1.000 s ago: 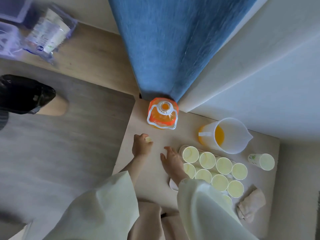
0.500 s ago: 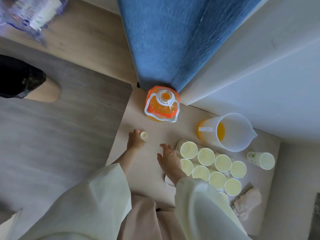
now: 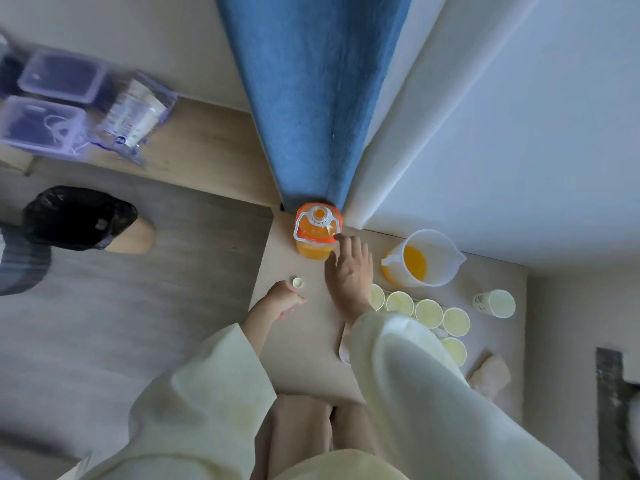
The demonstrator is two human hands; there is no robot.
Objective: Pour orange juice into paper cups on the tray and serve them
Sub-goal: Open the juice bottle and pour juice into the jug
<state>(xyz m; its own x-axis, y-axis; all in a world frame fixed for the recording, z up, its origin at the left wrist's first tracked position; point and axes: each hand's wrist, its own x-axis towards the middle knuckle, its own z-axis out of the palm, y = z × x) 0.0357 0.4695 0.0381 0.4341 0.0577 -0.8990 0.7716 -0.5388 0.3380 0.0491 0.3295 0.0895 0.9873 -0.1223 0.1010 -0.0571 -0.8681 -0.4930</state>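
A big clear plastic bottle of orange juice (image 3: pixel 316 233) stands with its top open at the far corner of the pale tan table (image 3: pixel 301 358), right in front of a long blue curtain (image 3: pixel 311 98). The right hand (image 3: pixel 349 271) reaches to the bottle with its fingers straight and spread. The fingertips are at the bottle's white handle and grip nothing. A small round pale cap (image 3: pixel 298 282) lies on the table a little in front of the bottle. The left hand (image 3: pixel 284 299) rests just beside the cap, fingers loosely bent, holding nothing. To the right of the bottle stands a clear plastic jug (image 3: pixel 424 258) with some orange juice in it. In front of the bottle and to its right, white paper cups (image 3: pixel 428 313) stand close together on a white tray (image 3: pixel 344 348), partly hidden by the right sleeve. One more paper cup (image 3: pixel 495 303) lies on its side, farther right of the bottle.
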